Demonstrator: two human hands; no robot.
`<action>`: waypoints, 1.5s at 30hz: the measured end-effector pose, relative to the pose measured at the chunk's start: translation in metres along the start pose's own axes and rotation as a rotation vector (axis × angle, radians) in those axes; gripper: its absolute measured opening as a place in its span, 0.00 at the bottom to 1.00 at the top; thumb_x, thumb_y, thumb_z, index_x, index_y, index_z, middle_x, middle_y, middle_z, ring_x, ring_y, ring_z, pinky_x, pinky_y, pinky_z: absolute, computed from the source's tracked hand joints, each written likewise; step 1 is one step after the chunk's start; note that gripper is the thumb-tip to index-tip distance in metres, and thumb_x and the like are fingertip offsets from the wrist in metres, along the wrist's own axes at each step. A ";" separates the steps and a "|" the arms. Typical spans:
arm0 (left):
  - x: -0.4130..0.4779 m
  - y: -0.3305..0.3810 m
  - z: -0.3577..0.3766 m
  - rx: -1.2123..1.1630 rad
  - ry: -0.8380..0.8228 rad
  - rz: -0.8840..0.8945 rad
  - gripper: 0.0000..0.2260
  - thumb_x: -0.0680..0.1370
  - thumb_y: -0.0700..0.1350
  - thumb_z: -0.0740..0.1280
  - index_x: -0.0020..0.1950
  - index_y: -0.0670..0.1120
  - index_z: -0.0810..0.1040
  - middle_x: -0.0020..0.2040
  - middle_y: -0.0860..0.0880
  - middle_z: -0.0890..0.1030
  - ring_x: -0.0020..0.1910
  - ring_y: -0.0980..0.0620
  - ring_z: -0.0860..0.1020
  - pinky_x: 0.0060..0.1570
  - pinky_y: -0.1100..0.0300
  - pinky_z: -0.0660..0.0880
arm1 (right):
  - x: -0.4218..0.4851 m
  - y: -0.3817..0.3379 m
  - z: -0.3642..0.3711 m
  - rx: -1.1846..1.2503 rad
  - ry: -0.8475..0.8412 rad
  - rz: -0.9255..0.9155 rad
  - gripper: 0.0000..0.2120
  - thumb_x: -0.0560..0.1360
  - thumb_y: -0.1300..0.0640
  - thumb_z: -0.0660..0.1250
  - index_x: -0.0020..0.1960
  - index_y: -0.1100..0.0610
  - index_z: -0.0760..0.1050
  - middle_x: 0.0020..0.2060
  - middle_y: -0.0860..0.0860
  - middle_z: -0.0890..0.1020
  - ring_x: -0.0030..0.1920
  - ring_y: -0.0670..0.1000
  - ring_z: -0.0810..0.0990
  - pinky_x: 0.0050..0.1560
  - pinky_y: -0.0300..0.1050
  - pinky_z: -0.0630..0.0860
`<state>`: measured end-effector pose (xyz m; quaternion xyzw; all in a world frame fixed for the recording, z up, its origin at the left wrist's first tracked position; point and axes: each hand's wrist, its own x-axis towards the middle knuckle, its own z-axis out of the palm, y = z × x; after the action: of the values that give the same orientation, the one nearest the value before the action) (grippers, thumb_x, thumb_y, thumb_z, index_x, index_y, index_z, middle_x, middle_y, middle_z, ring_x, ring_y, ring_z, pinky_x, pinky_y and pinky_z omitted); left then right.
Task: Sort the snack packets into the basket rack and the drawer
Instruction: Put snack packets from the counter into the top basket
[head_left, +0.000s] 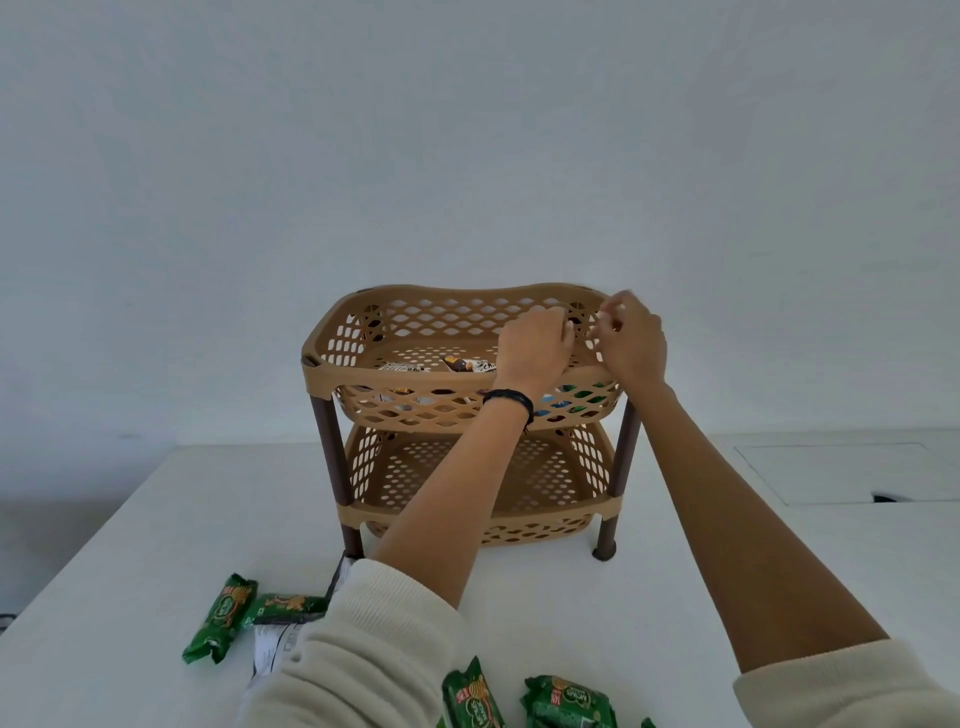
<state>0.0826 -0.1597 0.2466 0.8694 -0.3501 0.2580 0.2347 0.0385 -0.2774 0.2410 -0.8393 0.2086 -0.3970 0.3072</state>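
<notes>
Together, both hands were raised over the right end of the upper basket of a tan perforated plastic two-tier basket rack (363, 387) with dark brown legs, which stood on a white table (156, 519). The left hand (535, 345), with a black band at the wrist, was curled inside the upper basket; the right hand (631, 340) was curled at the basket's right rim. Whether anything was gripped could not be told. Several snack packets (410, 368) were seen lying in the upper basket, while the lower one looked bare. Green snack packets (221, 618) lay on the table's near edge, beside cream knitted sleeves (363, 654).
</notes>
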 end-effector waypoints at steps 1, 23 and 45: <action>-0.006 0.000 -0.003 -0.021 0.022 0.021 0.13 0.81 0.47 0.55 0.45 0.42 0.75 0.36 0.48 0.77 0.34 0.49 0.75 0.31 0.58 0.68 | -0.004 0.000 -0.003 0.050 0.036 -0.011 0.09 0.78 0.59 0.57 0.57 0.57 0.69 0.42 0.55 0.83 0.40 0.55 0.81 0.44 0.49 0.77; -0.216 -0.090 0.001 0.006 -0.552 0.318 0.24 0.82 0.52 0.54 0.77 0.51 0.53 0.76 0.49 0.60 0.76 0.51 0.57 0.74 0.50 0.56 | -0.199 0.050 -0.020 0.384 -0.524 0.105 0.09 0.77 0.63 0.61 0.51 0.51 0.74 0.45 0.46 0.81 0.46 0.48 0.81 0.48 0.41 0.76; -0.299 -0.072 0.040 0.015 -1.178 0.310 0.26 0.72 0.38 0.70 0.69 0.46 0.69 0.66 0.43 0.72 0.65 0.44 0.67 0.62 0.48 0.68 | -0.297 0.122 0.001 -0.348 -1.165 0.041 0.23 0.72 0.56 0.69 0.65 0.60 0.68 0.62 0.57 0.74 0.61 0.54 0.72 0.59 0.43 0.68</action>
<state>-0.0389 0.0090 0.0166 0.8064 -0.5419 -0.2325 -0.0448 -0.1506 -0.1893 -0.0027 -0.9522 0.0840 0.1736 0.2369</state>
